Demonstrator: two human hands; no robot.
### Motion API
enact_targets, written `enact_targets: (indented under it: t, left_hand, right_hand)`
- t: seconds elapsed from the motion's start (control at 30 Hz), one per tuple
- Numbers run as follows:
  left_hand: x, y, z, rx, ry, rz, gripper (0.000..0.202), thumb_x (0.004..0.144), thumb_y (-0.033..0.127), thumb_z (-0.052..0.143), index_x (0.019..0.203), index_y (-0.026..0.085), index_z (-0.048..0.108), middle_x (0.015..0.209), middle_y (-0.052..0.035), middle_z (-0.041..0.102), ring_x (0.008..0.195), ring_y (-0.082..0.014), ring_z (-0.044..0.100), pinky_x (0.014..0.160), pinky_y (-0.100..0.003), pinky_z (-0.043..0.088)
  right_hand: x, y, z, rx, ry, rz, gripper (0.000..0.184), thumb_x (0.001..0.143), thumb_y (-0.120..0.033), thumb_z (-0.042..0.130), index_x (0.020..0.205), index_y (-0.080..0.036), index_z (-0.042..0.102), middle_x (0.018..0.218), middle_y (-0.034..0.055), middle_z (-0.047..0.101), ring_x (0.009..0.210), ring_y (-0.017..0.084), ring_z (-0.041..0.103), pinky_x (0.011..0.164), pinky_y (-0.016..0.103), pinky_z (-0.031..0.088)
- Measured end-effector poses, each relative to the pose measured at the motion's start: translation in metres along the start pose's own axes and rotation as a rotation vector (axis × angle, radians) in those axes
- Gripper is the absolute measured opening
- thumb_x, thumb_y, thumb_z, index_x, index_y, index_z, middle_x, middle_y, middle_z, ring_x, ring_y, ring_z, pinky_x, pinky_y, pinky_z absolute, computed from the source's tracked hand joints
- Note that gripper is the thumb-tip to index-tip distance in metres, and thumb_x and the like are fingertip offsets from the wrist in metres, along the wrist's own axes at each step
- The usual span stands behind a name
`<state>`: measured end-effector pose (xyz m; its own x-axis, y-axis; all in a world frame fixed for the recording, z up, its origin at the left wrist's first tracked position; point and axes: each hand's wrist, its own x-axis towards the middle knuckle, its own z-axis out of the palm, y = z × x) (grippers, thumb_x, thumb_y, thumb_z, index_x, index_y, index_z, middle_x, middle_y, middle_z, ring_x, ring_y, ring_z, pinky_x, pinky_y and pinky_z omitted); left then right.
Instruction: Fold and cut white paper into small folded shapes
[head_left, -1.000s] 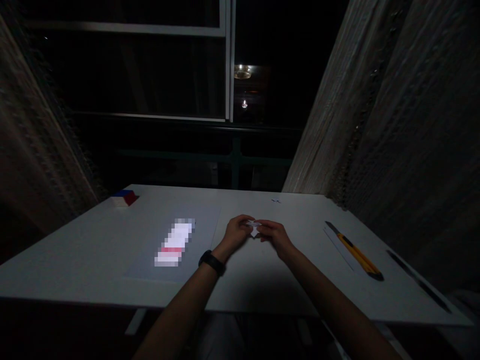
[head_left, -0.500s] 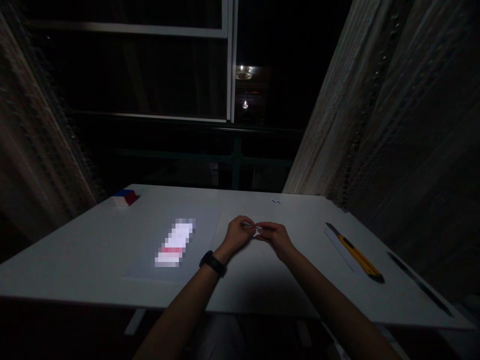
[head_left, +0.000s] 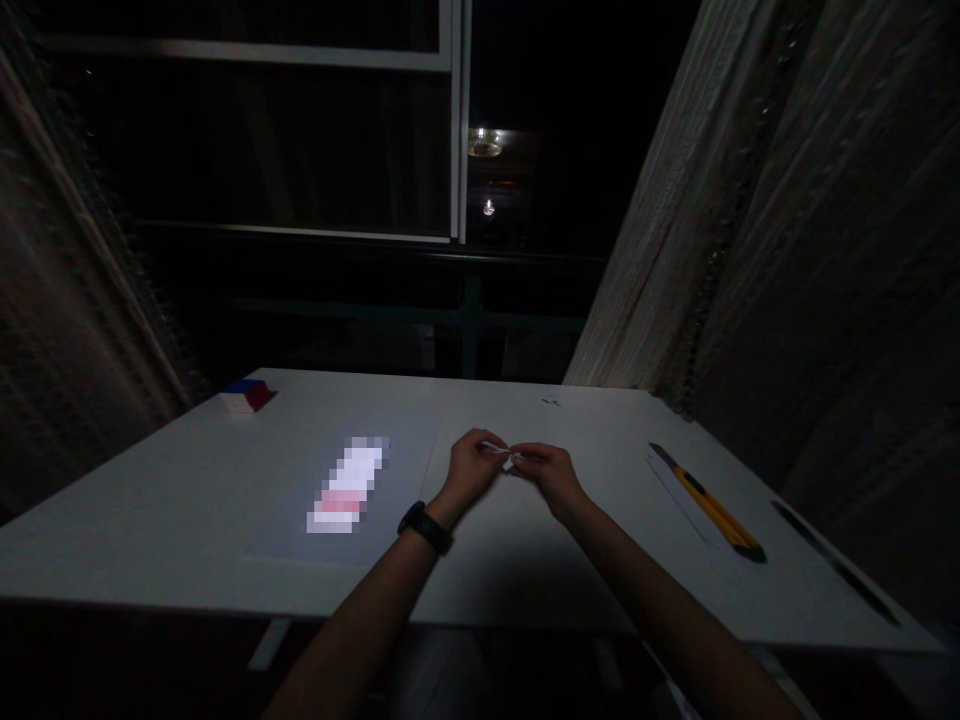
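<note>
Over the middle of the white table (head_left: pixel 187 520), my left hand (head_left: pixel 474 468) and my right hand (head_left: pixel 549 474) meet at the fingertips. Both are closed in a pinch on a small white piece of paper (head_left: pixel 513 461), which is mostly covered by the fingers. A dark band sits on my left wrist. Left of my hands lies a sheet of paper (head_left: pixel 281 535) with a bright, pixelated phone-like screen (head_left: pixel 349 485) on it. A yellow utility knife (head_left: pixel 712 510) rests to the right of my right hand, beside a thin white strip (head_left: pixel 679 495).
A blue, red and white cube (head_left: pixel 246 396) stands at the table's far left corner. Small paper scraps (head_left: pixel 551 402) lie near the back edge. A long dark ruler-like strip (head_left: pixel 836 562) lies along the right edge. Curtains (head_left: pixel 637 220) hang on both sides of a dark window.
My fingers have shifted slightly around the small white paper, and less of it shows between them. The whole view has moved a little; the things on the table lie as before.
</note>
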<state>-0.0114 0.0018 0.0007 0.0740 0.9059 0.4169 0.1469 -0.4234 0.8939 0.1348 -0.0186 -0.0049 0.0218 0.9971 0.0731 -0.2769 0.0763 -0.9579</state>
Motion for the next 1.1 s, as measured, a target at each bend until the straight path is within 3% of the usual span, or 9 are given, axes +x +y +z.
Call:
enact_targets:
  t: [0.2, 0.43, 0.57, 0.73, 0.97, 1.1]
  left_hand:
    - [0.0022, -0.0041, 0.0016, -0.022, 0.047, 0.01, 0.007, 0.056, 0.017, 0.071, 0.059, 0.015, 0.066, 0.069, -0.0043, 0.063, 0.066, -0.015, 0.06, 0.063, -0.026, 0.048]
    - [0.0001, 0.0031, 0.0028, -0.13, 0.041, -0.119, 0.016, 0.052, 0.02, 0.076, 0.065, 0.014, 0.069, 0.075, -0.0074, 0.069, 0.07, -0.0171, 0.063, 0.069, -0.028, 0.05]
    - [0.0003, 0.0045, 0.0016, -0.255, -0.039, -0.234, 0.023, 0.052, 0.023, 0.077, 0.071, 0.012, 0.07, 0.069, -0.0075, 0.069, 0.063, -0.0167, 0.063, 0.062, -0.028, 0.05]
    - [0.0021, -0.0006, -0.0024, -0.301, -0.1, -0.288, 0.026, 0.051, 0.023, 0.078, 0.072, 0.011, 0.07, 0.067, -0.0074, 0.068, 0.06, -0.0151, 0.061, 0.058, -0.026, 0.048]
    - [0.0045, -0.0045, -0.0037, -0.313, -0.084, -0.311, 0.024, 0.05, 0.022, 0.078, 0.07, 0.011, 0.071, 0.067, -0.0073, 0.068, 0.06, -0.0155, 0.061, 0.059, -0.027, 0.049]
    - [0.0044, -0.002, -0.0035, -0.381, -0.08, -0.331, 0.024, 0.051, 0.021, 0.078, 0.071, 0.01, 0.071, 0.067, -0.0072, 0.068, 0.06, -0.0148, 0.061, 0.06, -0.027, 0.05]
  right_hand:
    - [-0.0016, -0.0029, 0.0011, 0.02, -0.005, 0.017, 0.029, 0.043, -0.028, 0.082, 0.068, -0.017, 0.072, 0.066, 0.0022, 0.068, 0.064, 0.017, 0.062, 0.071, 0.035, 0.051]
    - [0.0005, -0.0041, -0.0016, -0.155, 0.049, -0.076, 0.033, 0.045, -0.034, 0.082, 0.071, -0.017, 0.072, 0.068, 0.0044, 0.069, 0.065, 0.019, 0.062, 0.066, 0.034, 0.049]
    - [0.0008, -0.006, -0.0015, -0.198, 0.072, -0.087, 0.031, 0.045, -0.033, 0.081, 0.07, -0.017, 0.073, 0.064, 0.0037, 0.069, 0.062, 0.018, 0.062, 0.063, 0.032, 0.048]
    - [0.0003, -0.0066, -0.0022, -0.161, 0.042, -0.034, 0.032, 0.043, -0.031, 0.081, 0.071, -0.017, 0.073, 0.062, 0.0034, 0.068, 0.059, 0.017, 0.061, 0.062, 0.031, 0.048]
    - [0.0043, -0.002, -0.0074, -0.107, -0.018, -0.022, 0.039, 0.041, -0.029, 0.083, 0.076, -0.016, 0.073, 0.068, 0.0053, 0.07, 0.063, 0.018, 0.064, 0.065, 0.033, 0.05]
    - [0.0044, -0.0057, -0.0066, -0.118, -0.041, -0.015, 0.042, 0.043, -0.03, 0.082, 0.081, -0.016, 0.073, 0.062, 0.0037, 0.068, 0.056, 0.016, 0.062, 0.06, 0.032, 0.051]
